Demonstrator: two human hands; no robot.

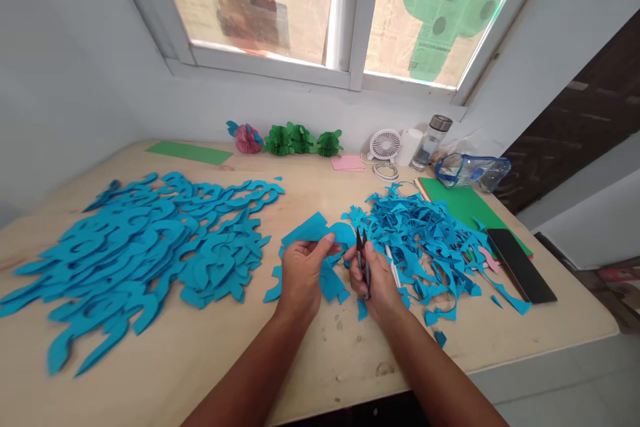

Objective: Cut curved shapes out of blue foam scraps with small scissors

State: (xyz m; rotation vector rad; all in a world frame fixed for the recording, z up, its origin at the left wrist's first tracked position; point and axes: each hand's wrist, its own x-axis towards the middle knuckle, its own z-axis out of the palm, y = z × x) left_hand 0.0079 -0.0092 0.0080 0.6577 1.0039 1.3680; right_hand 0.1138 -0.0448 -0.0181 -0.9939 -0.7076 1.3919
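Observation:
My left hand [303, 273] pinches a piece of blue paper [343, 233] between thumb and fingers near the middle of the table. In my right hand [377, 277] is a small pair of black scissors [362, 257], blades pointing away from me and slightly apart, close to the paper's right end. More blue paper pieces [330, 280] lie under and around both hands. Left of them sits a pile of small cut blue shapes [220, 260], beside a broad heap of curly blue cutouts [120, 233]. Blue scraps [415, 227] are heaped to the right of my right hand.
A black phone [520, 263] lies at the right on green sheets [455, 203]. Along the wall stand green paper ornaments [300, 139], a small white fan [385, 145], a bottle [431, 141] and a clear pouch [473, 172]. A green strip [190, 152] lies back left.

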